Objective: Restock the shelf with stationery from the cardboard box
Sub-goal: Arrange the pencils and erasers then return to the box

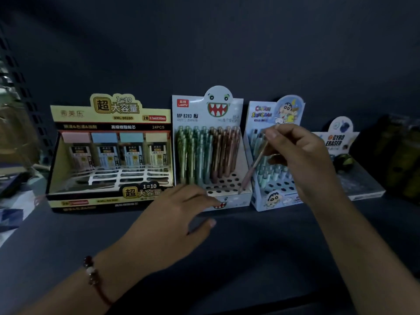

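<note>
A white monster-face display box (pixel 227 200) stands on the dark shelf (pixel 250 246), holding several green, teal and brown mechanical pencils upright in its back rows; the front holes are bare. My right hand (pixel 302 155) pinches a pinkish mechanical pencil (pixel 252 169), tilted, with its tip down at the box's front right corner holes. My left hand (pixel 172 219) lies with fingers straight, its fingertips touching the box's front left edge. The cardboard box is out of view.
A gold-and-black pencil-lead display box (pixel 109 155) stands to the left. A cartoon-printed pen box (pixel 272 183) stands to the right, then a gyro eraser display (pixel 354 178). Dark packages (pixel 397 153) sit at far right, and clutter lies at far left.
</note>
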Demonstrator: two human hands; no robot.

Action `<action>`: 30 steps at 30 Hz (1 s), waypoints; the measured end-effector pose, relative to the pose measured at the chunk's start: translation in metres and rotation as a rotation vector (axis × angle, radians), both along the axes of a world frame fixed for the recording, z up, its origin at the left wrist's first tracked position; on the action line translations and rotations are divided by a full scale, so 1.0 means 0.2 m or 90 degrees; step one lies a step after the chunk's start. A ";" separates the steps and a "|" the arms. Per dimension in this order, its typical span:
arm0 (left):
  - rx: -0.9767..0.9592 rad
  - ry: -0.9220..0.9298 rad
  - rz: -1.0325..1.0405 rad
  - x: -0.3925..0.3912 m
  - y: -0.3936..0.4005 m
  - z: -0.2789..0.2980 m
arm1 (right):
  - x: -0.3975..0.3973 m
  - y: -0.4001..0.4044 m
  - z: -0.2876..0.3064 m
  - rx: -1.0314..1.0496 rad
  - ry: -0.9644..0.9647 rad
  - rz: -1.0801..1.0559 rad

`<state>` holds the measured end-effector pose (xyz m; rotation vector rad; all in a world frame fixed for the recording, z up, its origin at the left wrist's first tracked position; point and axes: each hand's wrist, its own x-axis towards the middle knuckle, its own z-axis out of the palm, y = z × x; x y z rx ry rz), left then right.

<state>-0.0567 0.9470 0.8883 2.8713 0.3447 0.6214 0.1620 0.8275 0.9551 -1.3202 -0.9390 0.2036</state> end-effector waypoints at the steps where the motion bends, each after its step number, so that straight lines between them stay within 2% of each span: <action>1: 0.014 0.040 -0.007 0.01 -0.01 0.00 | 0.01 0.01 -0.01 -0.003 -0.020 -0.027; 5: 0.034 0.128 0.009 0.02 -0.01 -0.03 | -0.01 0.05 -0.04 -0.006 -0.094 -0.086; 15: 0.045 0.139 0.018 0.02 0.00 -0.02 | -0.05 0.22 -0.14 -0.138 -0.226 -0.127; 23: 0.023 0.118 -0.005 0.01 -0.01 -0.01 | -0.09 0.29 -0.17 -0.227 -0.250 -0.145; 30: 0.023 0.084 -0.035 -0.01 0.00 -0.01 | -0.13 0.32 -0.23 -0.223 -0.248 -0.203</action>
